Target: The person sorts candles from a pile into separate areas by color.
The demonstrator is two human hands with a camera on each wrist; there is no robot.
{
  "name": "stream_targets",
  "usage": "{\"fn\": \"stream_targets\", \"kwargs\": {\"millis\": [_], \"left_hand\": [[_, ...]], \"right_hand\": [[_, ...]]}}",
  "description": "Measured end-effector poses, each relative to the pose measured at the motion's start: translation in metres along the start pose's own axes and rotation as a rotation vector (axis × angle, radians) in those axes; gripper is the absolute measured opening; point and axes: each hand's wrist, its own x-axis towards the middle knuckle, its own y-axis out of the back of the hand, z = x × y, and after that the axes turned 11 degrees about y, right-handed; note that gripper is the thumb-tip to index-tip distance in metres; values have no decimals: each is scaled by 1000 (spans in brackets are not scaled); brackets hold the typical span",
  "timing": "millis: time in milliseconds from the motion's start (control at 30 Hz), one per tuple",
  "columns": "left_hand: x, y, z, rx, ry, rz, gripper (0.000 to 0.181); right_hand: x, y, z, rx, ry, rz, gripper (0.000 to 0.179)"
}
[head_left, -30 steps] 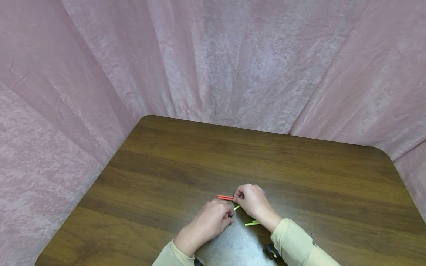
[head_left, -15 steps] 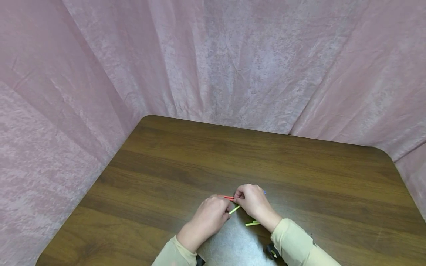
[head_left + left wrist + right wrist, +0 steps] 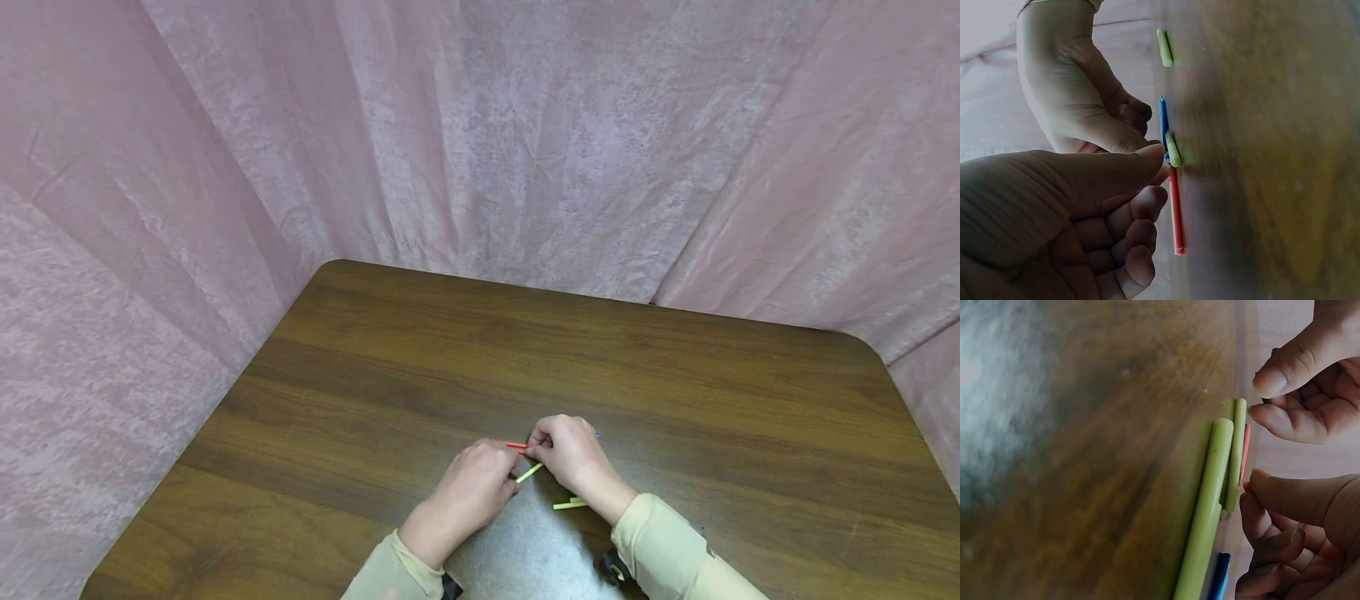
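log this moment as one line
left grip: near red sticks | right grip: pinching red stick | green sticks: on table | blue stick: partly hidden

Stick (image 3: 529, 473) on tbl (image 3: 540, 358) btwn L hand (image 3: 468, 486) & R hand (image 3: 573, 456); curtain (image 3: 525, 150) behind tbl.

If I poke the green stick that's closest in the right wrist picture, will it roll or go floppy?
The thin, round yellow-green stick looks rounded along its length, so a sideways push would probably roll it across the brown wood-grain table. It lies straight, so it's likely stiff. It looks slim, so may be light.
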Motion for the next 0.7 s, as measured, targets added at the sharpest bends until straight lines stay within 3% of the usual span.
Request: {"fn": "stream_targets", "kwargs": {"millis": [267,700], "left_hand": [[1,-1,-1,2,-15,2,19],[4,-1,2,2,16,-35,25]], "right_hand": [[-7,10,-2,21,2,-10,20],[-30,21,5,64,28,14,21]]}}
